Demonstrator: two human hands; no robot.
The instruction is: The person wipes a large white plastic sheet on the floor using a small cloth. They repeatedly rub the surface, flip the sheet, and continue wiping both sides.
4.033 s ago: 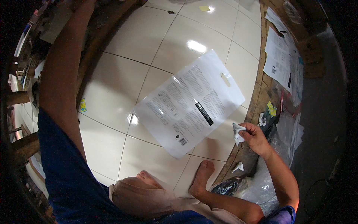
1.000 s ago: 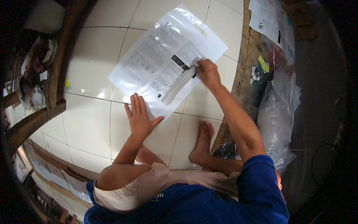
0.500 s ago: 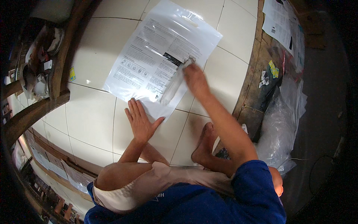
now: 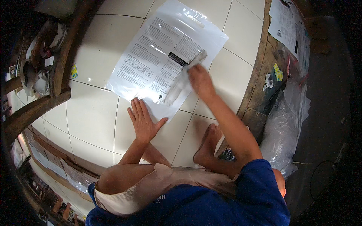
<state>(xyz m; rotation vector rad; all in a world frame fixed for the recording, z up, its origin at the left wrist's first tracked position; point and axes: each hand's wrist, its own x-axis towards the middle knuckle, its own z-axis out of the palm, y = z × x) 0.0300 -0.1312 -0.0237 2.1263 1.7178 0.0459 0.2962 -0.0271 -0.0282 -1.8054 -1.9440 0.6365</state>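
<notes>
The right hand's (image 4: 201,81) fingers curl down onto the right part of the bag (image 4: 160,62); motion blur covers their tips, so whether they close on a wad cannot be told. The left hand's (image 4: 143,122) fingers are straight and somewhat parted, gripping nothing, their tips over the bag's near edge, the thumb reaching right toward its near corner.

The bag lies flat on the floor (image 4: 94,41), its handle slot to the far right. A grey smear (image 4: 173,92) runs under the right hand from near the bag's near corner to beyond the black bar (image 4: 176,58). The rubbing looks to be in an early stage: print is blurred or gone along that band, while most text, the bar's left part and a row of 5 icons (image 4: 138,67) remain crisp.

Farther out, a yellow label (image 4: 74,71) sits to the left. On the right, past a wooden edge (image 4: 249,90), lie a crumpled scrap (image 4: 268,81) and clear plastic (image 4: 281,132), with printed sheets (image 4: 284,28) at the far end.
</notes>
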